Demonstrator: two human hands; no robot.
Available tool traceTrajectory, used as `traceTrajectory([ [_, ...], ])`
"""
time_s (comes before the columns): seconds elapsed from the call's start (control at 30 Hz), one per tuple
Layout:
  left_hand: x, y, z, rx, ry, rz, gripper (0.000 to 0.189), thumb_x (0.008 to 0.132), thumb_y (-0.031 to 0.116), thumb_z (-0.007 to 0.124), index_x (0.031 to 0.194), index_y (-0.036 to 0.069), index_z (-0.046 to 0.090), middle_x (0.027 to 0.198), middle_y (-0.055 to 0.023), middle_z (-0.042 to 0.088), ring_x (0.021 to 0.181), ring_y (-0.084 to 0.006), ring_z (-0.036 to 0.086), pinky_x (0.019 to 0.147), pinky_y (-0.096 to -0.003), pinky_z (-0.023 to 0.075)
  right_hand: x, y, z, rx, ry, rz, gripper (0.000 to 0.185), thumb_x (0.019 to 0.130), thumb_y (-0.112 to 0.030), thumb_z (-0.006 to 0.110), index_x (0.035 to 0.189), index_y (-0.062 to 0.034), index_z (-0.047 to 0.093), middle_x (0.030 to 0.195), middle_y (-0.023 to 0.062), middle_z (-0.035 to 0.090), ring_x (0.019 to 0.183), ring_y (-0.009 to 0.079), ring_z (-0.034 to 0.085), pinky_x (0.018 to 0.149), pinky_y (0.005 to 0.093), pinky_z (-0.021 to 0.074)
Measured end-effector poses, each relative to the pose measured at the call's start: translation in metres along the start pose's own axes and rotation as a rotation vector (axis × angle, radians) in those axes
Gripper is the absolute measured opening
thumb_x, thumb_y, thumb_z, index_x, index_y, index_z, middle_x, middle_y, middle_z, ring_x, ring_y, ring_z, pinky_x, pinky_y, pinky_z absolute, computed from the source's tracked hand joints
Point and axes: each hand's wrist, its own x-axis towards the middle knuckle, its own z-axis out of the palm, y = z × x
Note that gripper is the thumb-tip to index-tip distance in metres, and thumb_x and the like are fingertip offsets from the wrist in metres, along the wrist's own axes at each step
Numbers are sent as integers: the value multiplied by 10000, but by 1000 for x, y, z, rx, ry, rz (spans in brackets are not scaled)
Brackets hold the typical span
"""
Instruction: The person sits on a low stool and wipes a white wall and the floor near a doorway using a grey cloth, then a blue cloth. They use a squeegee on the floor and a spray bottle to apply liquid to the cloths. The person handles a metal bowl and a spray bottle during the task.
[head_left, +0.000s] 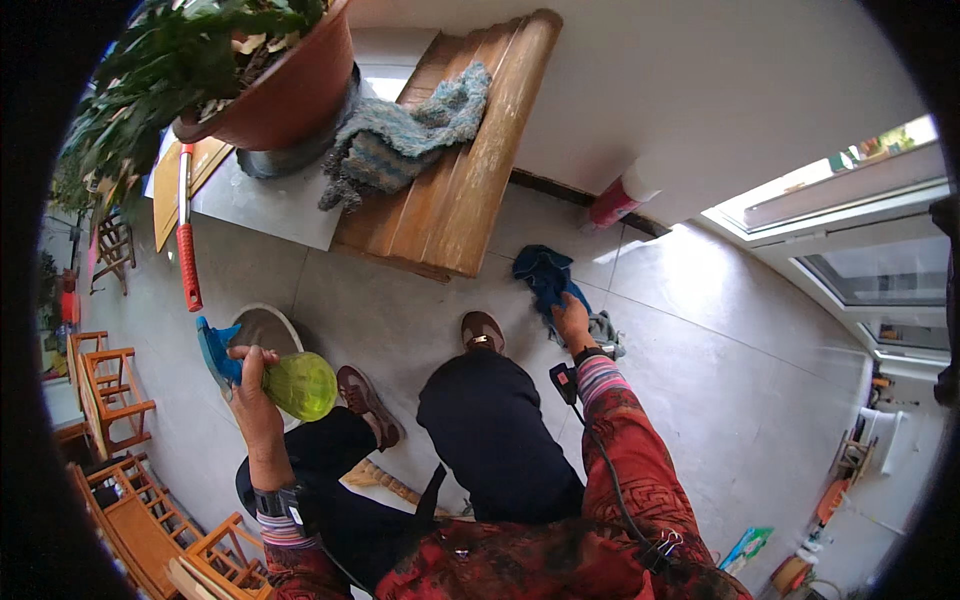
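Observation:
My left hand (253, 390) grips a spray bottle with a clear yellow-green body (301, 386) and a blue trigger head (216, 352). The bottle lies tilted on its side in the air, above a round pale-rimmed bucket (264, 324), partly covering it. In my right hand (574, 322) is a dark blue cloth (546, 276), its upper end spreading out over the grey tiles. A grey cloth (602, 330) shows beside that hand; whether I hold it too is unclear. A fuzzy blue-grey towel (412, 139) is draped across a wooden ledge (457, 195) in front of me.
A terracotta pot (292, 90) with a leafy plant stands on a grey slab (277, 217). From beneath it juts a red-handled tool (187, 262). A pink-and-white container (619, 199) is by the wall. Wooden chairs (116, 390) line the left; a white-framed door (847, 255) is at right.

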Motion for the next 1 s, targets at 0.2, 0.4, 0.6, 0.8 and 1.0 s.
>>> traceTrajectory([
  [0.2,-10,1,16,-22,-52,-77,137,875,194,605,909,72,555,782,-35,586,782,-157,599,810,-310,458,15,-6,43,-111,-57,22,457,791,-170,613,1194,8,490,1216,237,541,1034,419,558,878,437,462],
  [0.4,-9,-1,30,115,67,-169,158,849,161,635,941,69,545,800,-37,587,751,-145,605,722,-288,485,16,-6,8,-2,-44,62,311,755,-300,690,866,-13,640,859,209,652,875,383,623,732,448,476],
  [0.6,-19,-4,31,66,-92,37,168,830,166,679,867,40,575,701,-6,585,654,-102,579,621,-258,464,-16,-48,-132,817,-82,61,374,901,-246,601,1177,4,575,992,60,623,909,156,582,743,279,486],
  [0.8,-41,-1,36,24,-153,127,177,818,162,688,814,30,570,644,-16,553,593,-82,517,550,-258,428,-134,-166,-279,1121,-16,-563,344,975,-286,478,1183,-12,498,1105,98,590,1005,180,585,880,343,488],
  [1.0,-54,1,39,288,-131,320,288,772,255,712,797,26,540,667,-193,536,594,-370,531,552,-412,450,-243,-269,-254,717,16,-1251,468,863,-55,571,1314,-66,445,1182,137,548,1061,251,555,911,393,452],
])
